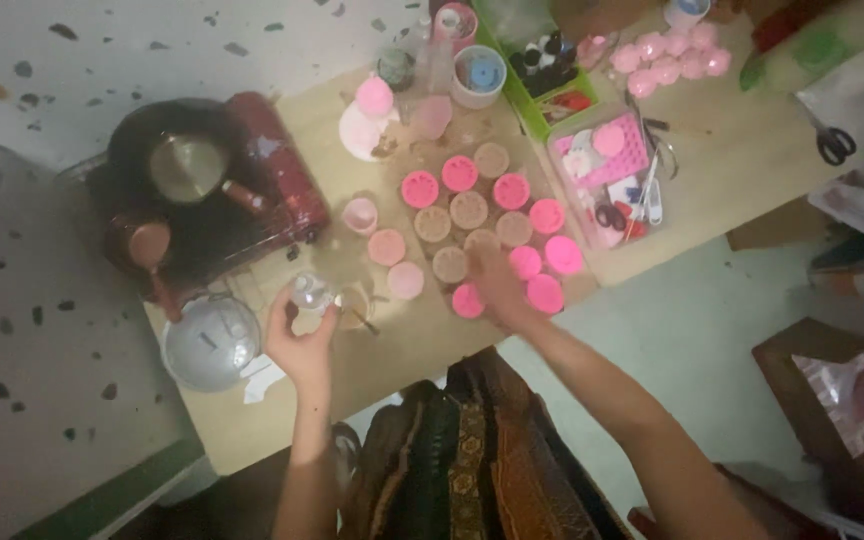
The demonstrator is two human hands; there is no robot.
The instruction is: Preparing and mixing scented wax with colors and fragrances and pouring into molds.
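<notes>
My left hand is closed around a small clear bottle, held just above the wooden board. My right hand rests fingers-down on the cluster of round moulds, touching a brown-filled one near the front. Several moulds are bright pink, others hold a tan fill. Two pale pink rounds lie left of the cluster. A small pink cup stands close by.
A dark red stove with a pot and a small copper pan sits at left, a grey round lid in front of it. Trays of pink items, a green box and scissors lie at right.
</notes>
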